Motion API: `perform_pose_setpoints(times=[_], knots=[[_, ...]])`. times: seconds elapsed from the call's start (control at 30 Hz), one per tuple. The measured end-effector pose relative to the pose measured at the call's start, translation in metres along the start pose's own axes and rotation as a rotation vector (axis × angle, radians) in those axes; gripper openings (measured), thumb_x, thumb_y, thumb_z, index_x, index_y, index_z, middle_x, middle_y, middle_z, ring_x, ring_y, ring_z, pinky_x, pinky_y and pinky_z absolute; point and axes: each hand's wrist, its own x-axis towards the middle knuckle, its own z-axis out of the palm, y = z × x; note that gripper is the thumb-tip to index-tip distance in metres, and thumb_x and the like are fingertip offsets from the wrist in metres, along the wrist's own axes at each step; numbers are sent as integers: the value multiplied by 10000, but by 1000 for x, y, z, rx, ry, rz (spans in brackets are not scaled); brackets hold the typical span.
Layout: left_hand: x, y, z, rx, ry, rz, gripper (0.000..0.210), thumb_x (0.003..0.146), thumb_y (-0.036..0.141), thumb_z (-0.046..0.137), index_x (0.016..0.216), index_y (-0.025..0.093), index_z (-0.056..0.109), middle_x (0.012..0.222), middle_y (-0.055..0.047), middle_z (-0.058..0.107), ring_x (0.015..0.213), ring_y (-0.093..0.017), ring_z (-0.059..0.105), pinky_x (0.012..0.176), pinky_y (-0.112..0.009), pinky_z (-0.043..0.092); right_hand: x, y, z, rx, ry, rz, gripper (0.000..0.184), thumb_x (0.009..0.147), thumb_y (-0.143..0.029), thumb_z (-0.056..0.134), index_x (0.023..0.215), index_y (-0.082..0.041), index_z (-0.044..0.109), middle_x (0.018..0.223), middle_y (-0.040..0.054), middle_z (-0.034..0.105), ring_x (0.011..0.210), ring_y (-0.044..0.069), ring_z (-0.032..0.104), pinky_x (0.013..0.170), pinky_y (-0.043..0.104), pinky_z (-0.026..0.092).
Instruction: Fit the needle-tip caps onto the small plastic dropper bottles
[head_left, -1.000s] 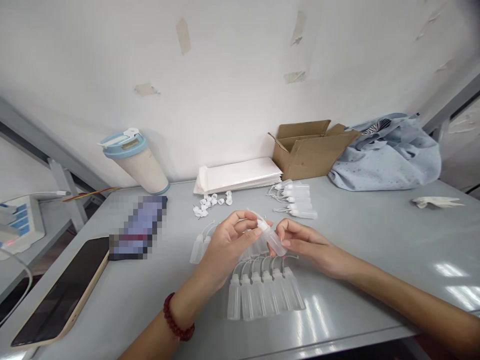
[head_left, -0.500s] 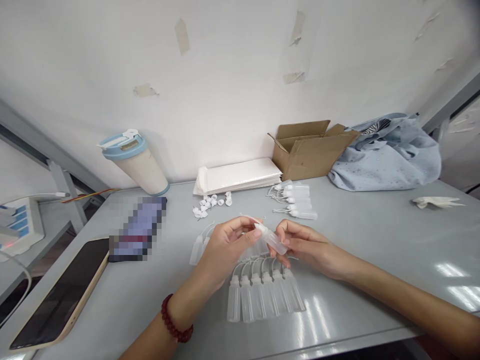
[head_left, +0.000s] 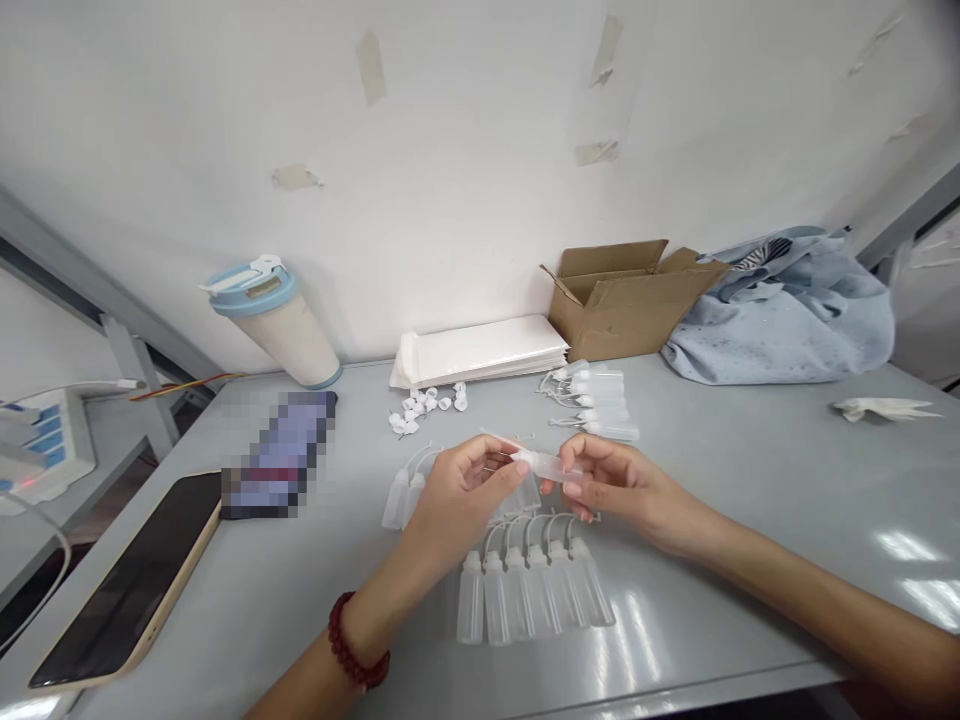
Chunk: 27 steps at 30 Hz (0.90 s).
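Observation:
Between my hands is a small translucent squeeze bottle (head_left: 550, 466), tilted nearly flat with its white cap end to the left. My left hand (head_left: 469, 490) pinches the cap end between thumb and fingers. My right hand (head_left: 611, 485) grips the bottle's base. Just below lies a row of similar bottles (head_left: 517, 595) with thin curved strips at their necks. More bottles (head_left: 397, 498) lie left of my left hand, partly hidden by it. Behind my right hand a further group of bottles (head_left: 600, 400) lies on its side. Small white caps (head_left: 427, 400) are scattered further back.
A stack of white packets (head_left: 487, 348) and an open cardboard box (head_left: 630, 310) stand against the wall. To the right are a cloth bag (head_left: 787, 320) and a crumpled tissue (head_left: 885, 409). A tumbler (head_left: 277, 325), a phone (head_left: 127, 585) and a blurred-out packet (head_left: 281, 455) are on the left.
The held bottle has swung from slanting down to the right to almost level, as my right hand turned its base upward. The whole view has shifted slightly.

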Motion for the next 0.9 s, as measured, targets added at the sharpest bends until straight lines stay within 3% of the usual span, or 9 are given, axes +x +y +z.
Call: perform_pose_setpoints(times=[0.17,0.37,0.53,0.77,0.9], knots=[[0,-2,2,86,2,-1,272,866,413,538,783,181,652,740,-21,654,745,-175,594,685,-273,452,-1,0,0,-105,3,-37,184,865,-342,616,825,-195,514,590,-64,516,573,97,502,658,278,422],[-2,0,3,149,-63,16,231,874,375,525,807,191,648,761,-23,637,736,-178,576,656,-276,435,-1,-2,-1,-145,5,-48,230,897,-403,557,858,-186,493,764,7,629,533,81,496,559,254,382],[-4,0,6,87,-88,84,126,847,309,570,850,204,640,803,-16,638,775,-176,578,701,-274,439,-2,-7,2,-178,41,-56,276,909,-458,512,871,-188,468,685,-13,610,473,78,475,513,251,350],[-3,0,5,125,-126,6,306,892,387,488,698,184,609,695,-14,611,661,-152,550,638,-267,433,-6,-4,3,-240,33,-95,223,940,-422,463,908,-202,451,732,-7,612,513,84,497,530,244,385],[-3,1,5,136,-133,-3,336,893,386,478,642,189,582,642,-2,581,626,-146,533,598,-254,418,-8,0,3,-563,136,-228,151,921,-355,496,964,-212,481,769,13,618,590,124,535,564,267,445]])
